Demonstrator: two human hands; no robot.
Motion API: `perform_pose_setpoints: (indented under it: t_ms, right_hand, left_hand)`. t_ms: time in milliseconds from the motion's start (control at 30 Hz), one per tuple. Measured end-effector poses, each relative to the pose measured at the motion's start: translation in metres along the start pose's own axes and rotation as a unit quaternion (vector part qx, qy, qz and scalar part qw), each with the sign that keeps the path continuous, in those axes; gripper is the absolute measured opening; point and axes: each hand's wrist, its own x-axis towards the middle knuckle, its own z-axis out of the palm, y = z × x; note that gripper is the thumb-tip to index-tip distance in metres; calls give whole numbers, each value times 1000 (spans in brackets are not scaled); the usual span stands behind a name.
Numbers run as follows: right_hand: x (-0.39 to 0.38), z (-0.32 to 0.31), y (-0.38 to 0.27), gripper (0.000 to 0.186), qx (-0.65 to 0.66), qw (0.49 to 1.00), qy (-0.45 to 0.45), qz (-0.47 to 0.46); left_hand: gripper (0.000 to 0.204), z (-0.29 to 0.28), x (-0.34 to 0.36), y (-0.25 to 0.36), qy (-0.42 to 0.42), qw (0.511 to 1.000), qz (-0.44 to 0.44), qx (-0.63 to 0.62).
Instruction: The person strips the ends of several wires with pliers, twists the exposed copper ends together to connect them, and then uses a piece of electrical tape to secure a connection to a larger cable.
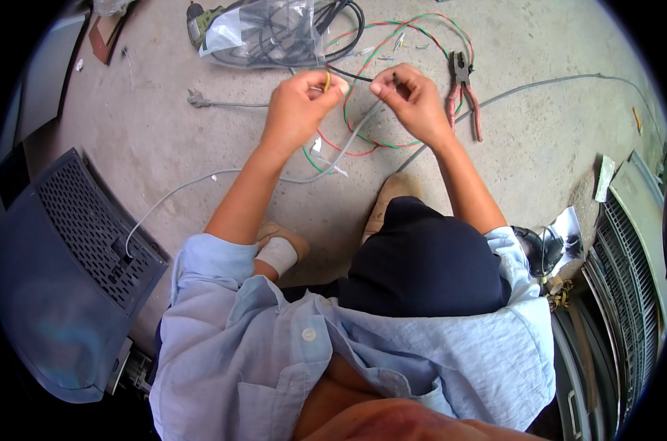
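My left hand [298, 106] is closed in a pinch on a thin yellow strip [327, 79], perhaps a piece of wire. To its right my right hand [414, 103] has thumb and fingers pressed together on a black cable [352, 75] that comes from the clear plastic bag [267, 33]. A grey cable [348, 143] rises from the floor to just below the right fingers; whether they hold it too is unclear. Red and green wires [363, 147] loop over the floor beneath both hands. Right of my right hand lie combination pliers [462, 92] with red handles.
Coiled black cable fills the bag, beside a green power drill [200, 26]. A grey plug [197, 99] lies at left. The grey cable enters a dark perforated casing [91, 228]. Stacked panels and grilles [631, 272] stand at right. My shoes [396, 191] are close below.
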Motion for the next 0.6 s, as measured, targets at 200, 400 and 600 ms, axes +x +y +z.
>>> perform_pose_setpoints:
  t_ms: [200,400,600]
  right_hand:
    - [4,-4,6,19,166,986,19,8]
    - [2,-3,-1,17,21,1000,4,9]
    - [9,-21,-14,28,-75,971,-190,126]
  left_hand:
    - [24,-2,3,11,54,996,-3,-73]
    - [26,-3,1,16,36,995,-10,-95]
    - [27,-7,-1,4,55,992,-32,-112]
